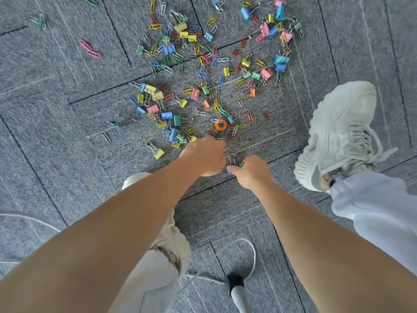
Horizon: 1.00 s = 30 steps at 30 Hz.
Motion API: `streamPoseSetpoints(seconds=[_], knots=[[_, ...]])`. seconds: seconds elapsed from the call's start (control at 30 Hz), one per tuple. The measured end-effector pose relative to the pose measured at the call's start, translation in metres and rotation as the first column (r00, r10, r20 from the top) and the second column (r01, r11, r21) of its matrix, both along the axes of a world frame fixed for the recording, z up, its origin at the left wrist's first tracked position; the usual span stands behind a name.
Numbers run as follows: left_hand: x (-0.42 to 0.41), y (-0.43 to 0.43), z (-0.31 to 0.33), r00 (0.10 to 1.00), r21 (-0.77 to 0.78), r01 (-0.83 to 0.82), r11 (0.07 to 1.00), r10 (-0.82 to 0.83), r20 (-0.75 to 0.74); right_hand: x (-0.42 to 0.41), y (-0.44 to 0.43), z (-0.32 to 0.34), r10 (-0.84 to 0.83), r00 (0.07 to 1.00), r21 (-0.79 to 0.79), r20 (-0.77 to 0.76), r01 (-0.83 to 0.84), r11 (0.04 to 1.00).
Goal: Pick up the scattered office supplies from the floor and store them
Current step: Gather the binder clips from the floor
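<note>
A: Grey carpet floor [67,132] checked. Found strewn with coloured paper clips [90,51] and binder clips [165,115], orange ring [220,124] among them. Hands?

B: Found close together at the heap's near edge. Noted right hand [250,171] pinching a bluish binder clip [229,173], wire handles up. Noted left hand [206,158] curled, knuckles up. Could not tell its contents.
</note>
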<state>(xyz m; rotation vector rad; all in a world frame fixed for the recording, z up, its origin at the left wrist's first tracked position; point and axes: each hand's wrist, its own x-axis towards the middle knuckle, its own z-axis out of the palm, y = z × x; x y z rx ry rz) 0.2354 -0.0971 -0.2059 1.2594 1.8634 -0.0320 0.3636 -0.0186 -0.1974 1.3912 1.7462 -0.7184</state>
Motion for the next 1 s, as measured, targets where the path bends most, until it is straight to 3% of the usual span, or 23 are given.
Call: streamPoseSetpoints(seconds=[0.13,0.37,0.47,0.57,0.63,0.73,0.8,0.9,1.0], knots=[[-0.004,0.001,0.007,0.970,-0.023,-0.211,0.977,0.213,0.118,0.008,-0.002,-0.002,0.056,0.992,-0.062,-0.115,-0.064,0.996],[0.003,0.005,0.011,0.925,-0.034,-0.324,0.946,0.324,0.200,0.022,-0.003,-0.004,0.027,0.977,-0.054,-0.210,-0.040,0.998],[0.008,0.007,0.014,0.865,-0.075,-0.409,0.909,0.412,0.285,0.022,-0.003,-0.003,-0.230,0.915,-0.123,-0.332,0.200,0.972],[0.004,0.007,0.020,0.685,-0.114,-0.616,0.780,0.601,0.411,0.018,-0.003,0.002,-0.653,0.655,-0.343,-0.380,0.555,0.757],[-0.006,0.008,0.023,0.538,-0.153,-0.739,0.656,0.711,0.453,0.017,-0.001,0.006,-0.785,0.508,-0.432,-0.356,0.655,0.620],[-0.021,0.006,0.024,0.267,-0.256,-0.866,0.429,0.830,0.489,0.018,0.006,0.008,-0.804,0.495,-0.454,-0.330,0.664,0.595],[-0.026,0.001,0.023,0.169,-0.302,-0.886,0.353,0.850,0.499,0.020,0.011,0.008,-0.787,0.530,-0.439,-0.317,0.653,0.617],[-0.025,-0.009,0.021,0.245,-0.255,-0.874,0.414,0.828,0.504,0.020,0.016,0.007,-0.766,0.564,-0.406,-0.308,0.650,0.642],[-0.020,-0.015,0.019,0.292,-0.231,-0.880,0.414,0.858,0.423,0.019,0.012,0.003,-0.722,0.623,-0.372,-0.301,0.620,0.691]])
